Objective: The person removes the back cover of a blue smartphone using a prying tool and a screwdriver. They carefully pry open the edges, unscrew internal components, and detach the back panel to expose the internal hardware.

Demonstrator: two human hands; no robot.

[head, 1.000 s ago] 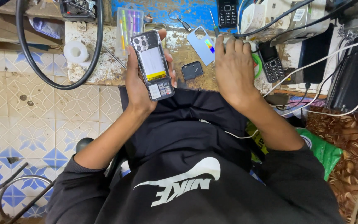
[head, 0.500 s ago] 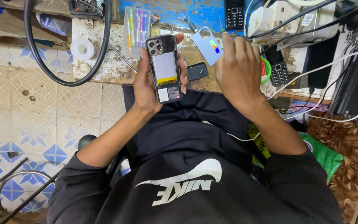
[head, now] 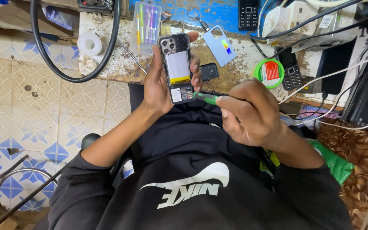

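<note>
1. Smartphone (head: 177,68), opened with its back off and battery showing, sits upright in the centre of the frame above the lap; the left hand (head: 160,83) is closed around its edges, thumb on one side and fingers on the other.
2. The right hand (head: 248,113) pinches a green-handled screwdriver (head: 204,98), its tip touching the phone's lower end.
3. Done well, the tip likely wants seating squarely before turning, with the phone gripped steady.
4. Further out, on the worn workbench (head: 107,64) at the top: a clear case of pens (head: 146,22), a light blue back cover (head: 220,44), a green tape roll (head: 269,72).
5. Half a second earlier the right hand lay flat on the bench by the cover; now it works at the phone with the tool.
</note>
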